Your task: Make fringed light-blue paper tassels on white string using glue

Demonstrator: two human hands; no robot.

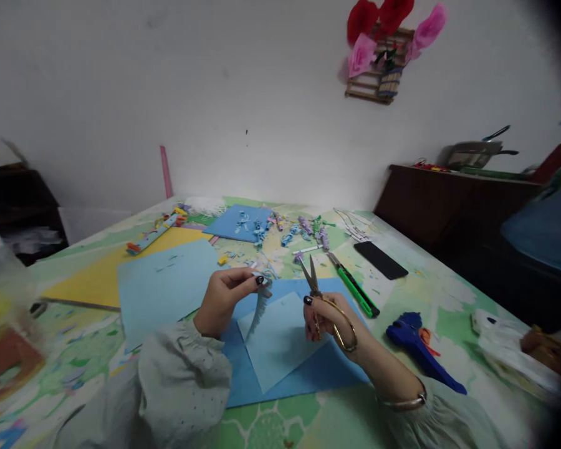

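Note:
My left hand pinches the upper end of a light blue fringed paper strip, which hangs down with small cuts along one edge. In my right hand is a pair of scissors with gold handles, the blades pointing up and slightly apart. The blades are apart from the strip. Under both hands lies a light blue paper sheet on top of a darker blue sheet.
A green utility knife and a black phone lie to the right, with a blue glue gun nearer me. Yellow board and another light blue sheet are at left. Curled paper pieces lie farther back.

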